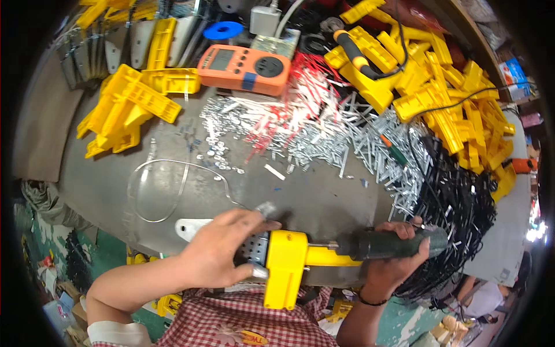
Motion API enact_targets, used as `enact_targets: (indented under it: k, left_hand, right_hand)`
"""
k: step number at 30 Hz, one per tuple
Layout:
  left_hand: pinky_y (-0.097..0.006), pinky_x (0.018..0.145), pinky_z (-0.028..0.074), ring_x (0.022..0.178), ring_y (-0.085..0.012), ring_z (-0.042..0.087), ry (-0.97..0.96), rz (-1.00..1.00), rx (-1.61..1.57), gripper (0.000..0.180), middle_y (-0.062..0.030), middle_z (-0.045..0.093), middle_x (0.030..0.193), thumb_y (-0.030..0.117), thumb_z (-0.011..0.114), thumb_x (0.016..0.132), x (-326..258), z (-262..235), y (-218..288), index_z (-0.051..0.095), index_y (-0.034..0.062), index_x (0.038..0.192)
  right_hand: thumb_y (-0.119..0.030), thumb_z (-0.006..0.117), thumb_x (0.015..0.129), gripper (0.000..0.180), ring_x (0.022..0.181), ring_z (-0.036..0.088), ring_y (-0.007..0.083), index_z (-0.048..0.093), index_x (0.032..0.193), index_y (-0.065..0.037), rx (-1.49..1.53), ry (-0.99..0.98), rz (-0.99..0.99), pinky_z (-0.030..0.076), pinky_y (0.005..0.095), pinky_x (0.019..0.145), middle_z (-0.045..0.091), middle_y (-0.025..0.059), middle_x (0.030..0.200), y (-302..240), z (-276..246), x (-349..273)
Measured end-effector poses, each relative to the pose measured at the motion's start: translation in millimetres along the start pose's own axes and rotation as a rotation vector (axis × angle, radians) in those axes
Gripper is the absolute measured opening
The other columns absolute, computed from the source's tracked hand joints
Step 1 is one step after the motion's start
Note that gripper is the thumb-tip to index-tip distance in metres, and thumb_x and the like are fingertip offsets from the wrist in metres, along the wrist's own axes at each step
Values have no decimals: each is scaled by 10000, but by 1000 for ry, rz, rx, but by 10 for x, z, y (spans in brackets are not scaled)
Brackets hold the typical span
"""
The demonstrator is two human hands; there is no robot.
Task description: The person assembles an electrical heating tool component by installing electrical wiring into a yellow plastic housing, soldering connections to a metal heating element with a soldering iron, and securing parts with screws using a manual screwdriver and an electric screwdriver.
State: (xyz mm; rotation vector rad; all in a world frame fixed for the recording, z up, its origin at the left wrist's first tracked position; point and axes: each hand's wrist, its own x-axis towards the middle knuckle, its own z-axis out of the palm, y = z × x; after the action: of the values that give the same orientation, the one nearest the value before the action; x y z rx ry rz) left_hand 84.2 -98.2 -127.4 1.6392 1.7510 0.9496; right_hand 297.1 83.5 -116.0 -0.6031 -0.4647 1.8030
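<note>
My left hand [219, 248] is wrapped round a perforated metal piece [252, 250] joined to a yellow plastic housing [285, 272], near the table's front edge. Tape or a pale covering shows on its fingertips. A flat light-grey metal plate [188, 229] sticks out beyond that hand. My right hand [404, 254] grips a dark green power screwdriver [373, 245], held level. The bit [321, 246] points left and reaches the housing's right side; whether it sits in a screw cannot be told. Behind the tool, a yellow bar [335, 257] extends from the housing.
Screws [312, 147] and red-and-white wires [295, 104] lie heaped mid-table. An orange meter [245, 68] stands behind them. Yellow plastic parts are piled at far left [124, 115] and far right [445, 110]. Black cables [451, 214] hang off the right edge. A clear looped cord [136, 191] lies left.
</note>
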Motion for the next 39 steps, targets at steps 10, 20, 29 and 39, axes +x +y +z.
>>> enact_targets:
  k: [10, 20, 29, 39]
  left_hand:
    - [-374, 722, 462, 831, -300, 554, 307, -123, 574, 280, -126, 565, 875, -30, 630, 634, 122, -372, -261, 528, 24, 888]
    - [-423, 928, 373, 906, -212, 587, 217, -120, -40, 190, -71, 627, 892, 37, 696, 666, -33, -190, -47, 533, 62, 761]
    - [-495, 1018, 254, 837, -177, 605, 311, -143, -144, 148, -32, 654, 803, 34, 678, 666, -10, -62, -47, 580, 72, 770]
    - [-525, 1007, 287, 919, -242, 595, 308, -111, -139, 152, -59, 642, 877, 22, 650, 663, -44, -25, -58, 555, 66, 773]
  right_hand:
    - [-356, 497, 858, 385, 768, 474, 109, 430, 1151, -116, -47, -32, 20, 408, 334, 810, 457, -16, 780, 51, -50, -17]
    - [-329, 471, 869, 367, 776, 469, 101, 434, 1141, -87, -28, -75, 11, 404, 333, 832, 432, -15, 799, 68, 14, -57]
    - [-295, 555, 818, 370, 768, 462, 88, 441, 1110, -98, 18, -38, 16, 388, 318, 826, 425, -25, 778, 51, 19, -79]
    - [-291, 557, 822, 355, 732, 435, 105, 416, 1097, -117, 126, -143, -33, 375, 331, 826, 417, -24, 754, 139, -8, -102]
